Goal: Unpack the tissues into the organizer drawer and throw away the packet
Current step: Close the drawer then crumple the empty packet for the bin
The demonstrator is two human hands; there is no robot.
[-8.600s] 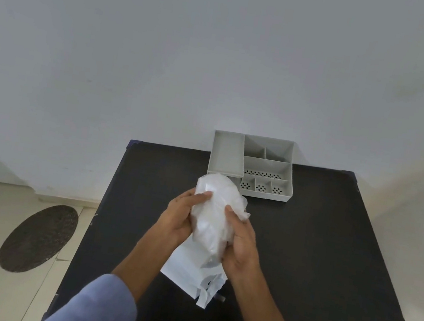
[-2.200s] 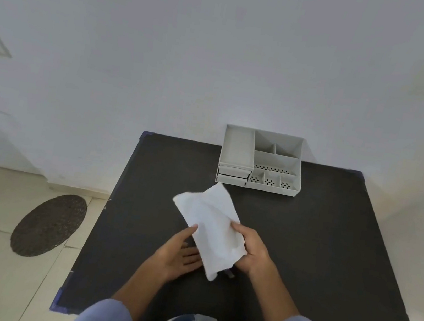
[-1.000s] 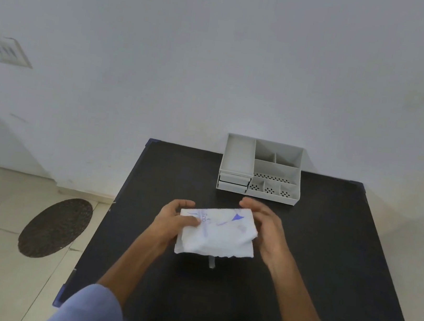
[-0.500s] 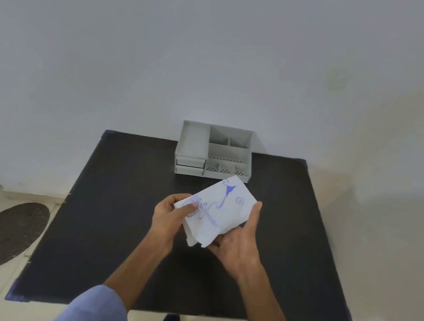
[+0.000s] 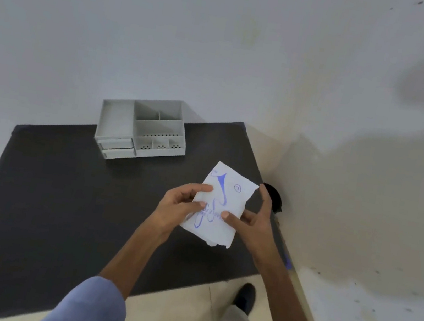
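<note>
Head view: A flat white packet (image 5: 219,207) with blue print is held in the air above the right part of the black table (image 5: 63,193). It is pinched at its left edge by the left hand (image 5: 180,206), thumb on top. The right hand (image 5: 252,225) supports it, thumb on the printed face, fingers spread behind. The grey organizer (image 5: 141,129) stands at the far table edge, two drawers slightly protruding.

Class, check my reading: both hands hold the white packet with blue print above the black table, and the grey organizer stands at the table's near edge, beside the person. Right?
Not quite. The head view shows the grey organizer at the table's far edge, against the wall. The rest holds: left hand and right hand hold the white packet.
</note>
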